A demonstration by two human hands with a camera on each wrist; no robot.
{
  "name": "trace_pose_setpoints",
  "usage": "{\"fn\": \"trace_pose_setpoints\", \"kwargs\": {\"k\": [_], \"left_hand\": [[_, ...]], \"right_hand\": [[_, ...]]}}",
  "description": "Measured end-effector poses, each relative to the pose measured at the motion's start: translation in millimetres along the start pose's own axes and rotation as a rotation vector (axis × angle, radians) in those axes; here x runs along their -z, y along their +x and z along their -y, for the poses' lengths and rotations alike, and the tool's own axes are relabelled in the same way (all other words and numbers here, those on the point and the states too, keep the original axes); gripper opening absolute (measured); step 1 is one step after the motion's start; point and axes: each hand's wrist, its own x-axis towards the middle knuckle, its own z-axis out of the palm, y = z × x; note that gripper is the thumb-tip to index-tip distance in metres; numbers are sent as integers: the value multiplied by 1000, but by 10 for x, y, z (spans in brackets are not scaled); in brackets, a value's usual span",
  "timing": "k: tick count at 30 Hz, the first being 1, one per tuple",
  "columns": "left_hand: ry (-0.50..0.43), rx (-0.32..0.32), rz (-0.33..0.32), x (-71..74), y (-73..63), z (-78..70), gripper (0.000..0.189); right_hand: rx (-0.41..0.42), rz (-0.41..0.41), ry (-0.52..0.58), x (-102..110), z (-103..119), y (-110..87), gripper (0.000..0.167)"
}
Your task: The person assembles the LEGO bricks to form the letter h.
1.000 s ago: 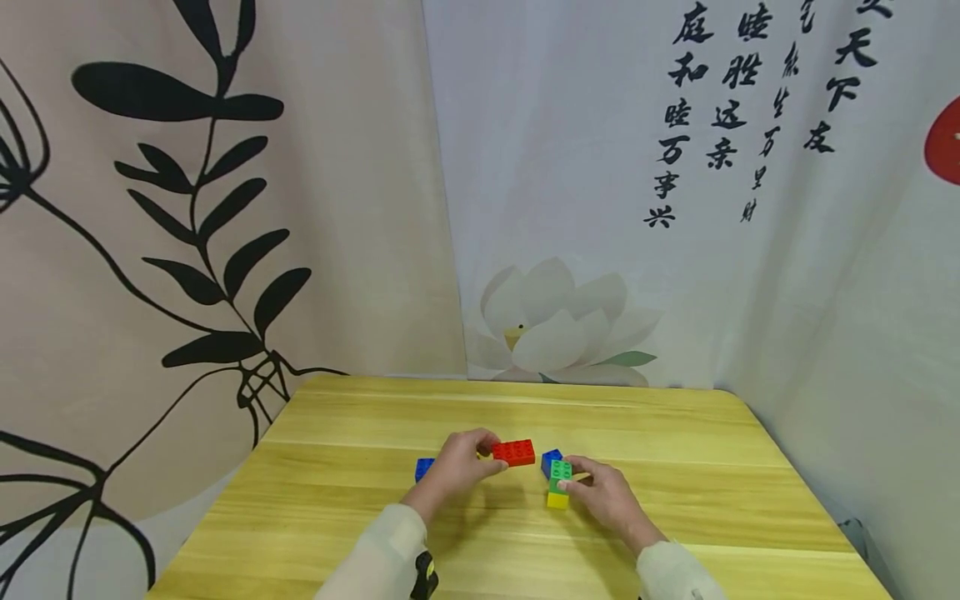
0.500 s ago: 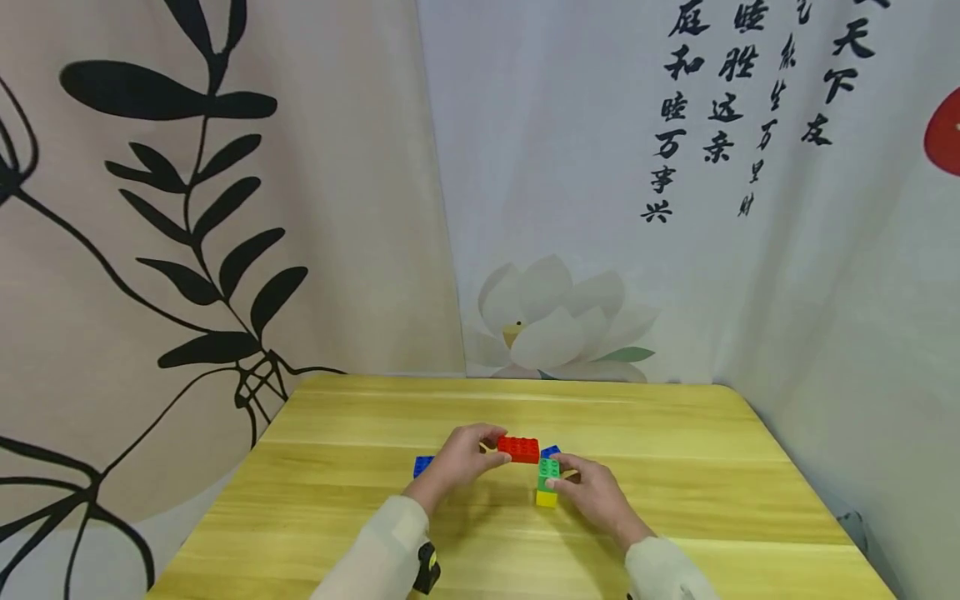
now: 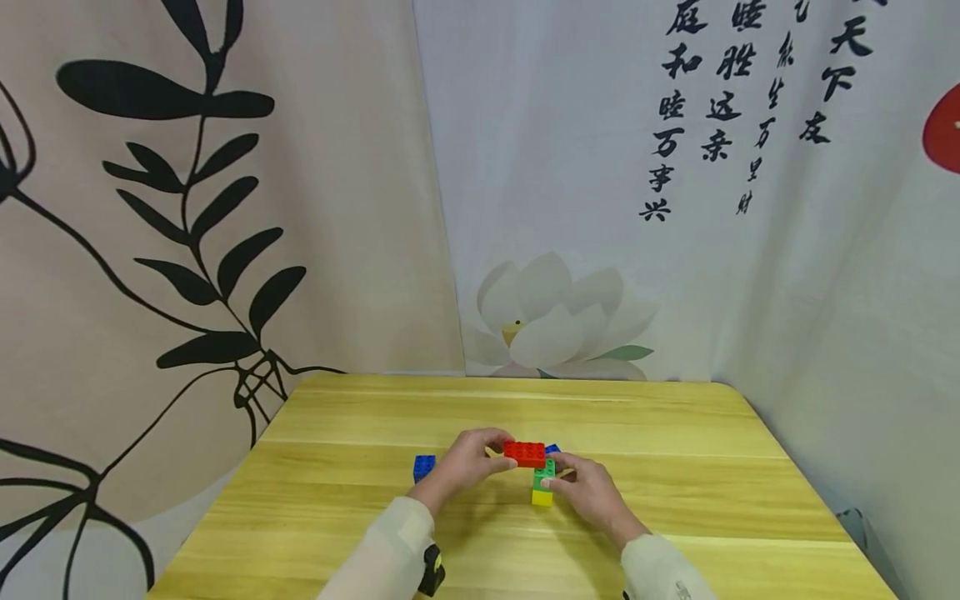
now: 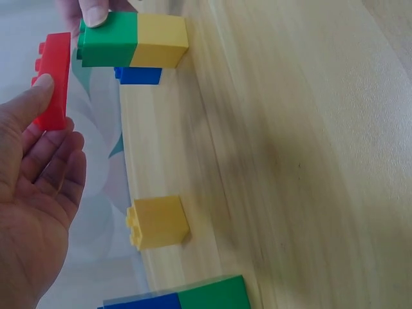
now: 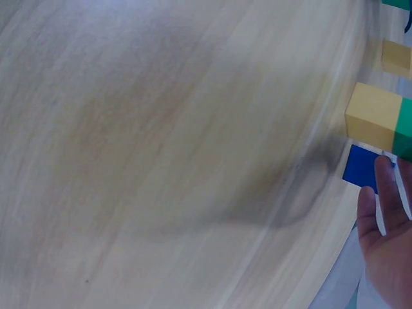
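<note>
My left hand (image 3: 471,462) pinches a red toy building brick (image 3: 525,454) by its left end, thumb on one side and fingers on the other. The brick's free end overlaps the top of a green brick (image 3: 543,477) in the head view; the left wrist view shows it close over the green studs. That green brick is joined on top of a yellow brick (image 4: 162,42). My right hand (image 3: 592,492) pinches the green brick from the right. Just behind this stack stands a blue brick (image 5: 360,167), partly hidden.
A separate yellow brick (image 4: 159,223) stands on the wooden table (image 3: 690,517), hidden behind the left hand in the head view. To its left is a stack with a blue brick (image 3: 424,467) over a green one (image 4: 215,296). Printed curtains (image 3: 360,208) hang behind the table.
The red brick has moved right in my left hand, from beside the green-and-yellow stack to over its top. The stack and my right hand have shifted slightly left.
</note>
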Motion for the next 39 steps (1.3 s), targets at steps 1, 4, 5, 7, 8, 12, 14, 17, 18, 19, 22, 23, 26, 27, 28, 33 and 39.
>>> {"fn": "trace_pose_setpoints", "kwargs": {"k": [1, 4, 5, 7, 8, 12, 14, 17, 18, 19, 22, 23, 26, 27, 28, 33, 39], "left_hand": [[3, 1, 6, -8, 5, 0, 29], [4, -3, 24, -31, 17, -5, 28], [5, -1, 29, -39, 20, -7, 28], [8, 1, 34, -55, 27, -11, 27], [9, 1, 38, -61, 30, -15, 27], [7, 9, 45, -78, 36, -30, 28], [5, 13, 49, -80, 37, -39, 28], [1, 15, 51, -80, 42, -48, 27], [4, 13, 51, -79, 44, -51, 27], [10, 11, 52, -79, 45, -54, 27], [38, 0, 57, -85, 54, -54, 26], [47, -3, 60, -88, 58, -56, 26], [79, -11, 69, -94, 71, -52, 27], [88, -13, 71, -96, 75, -52, 27], [95, -14, 71, -98, 79, -53, 27], [99, -11, 63, -107, 89, -60, 27], [76, -8, 26, -66, 50, -81, 41]], "right_hand": [[-2, 2, 2, 2, 6, -5, 56], [-6, 8, 14, 2, 17, -15, 57], [-4, 9, 16, 3, 20, -17, 57], [7, 9, 12, 0, 26, -23, 57], [12, 12, 8, -1, 22, -21, 57], [29, 25, -1, 8, 16, -30, 61], [23, 27, 3, 14, 20, -37, 63], [18, 16, 25, 36, 43, -39, 64], [18, 10, 34, 46, 59, -40, 63], [22, 5, 40, 55, 74, -38, 63], [44, -15, 41, 82, 124, -30, 58], [48, -20, 34, 88, 139, -28, 56], [57, -36, 8, 93, 164, -18, 51], [58, -40, 3, 91, 166, -12, 50], [55, -41, 2, 90, 170, -9, 49], [57, -36, 3, 98, 163, 1, 49], [50, -20, -12, 103, 159, 24, 45]]}}
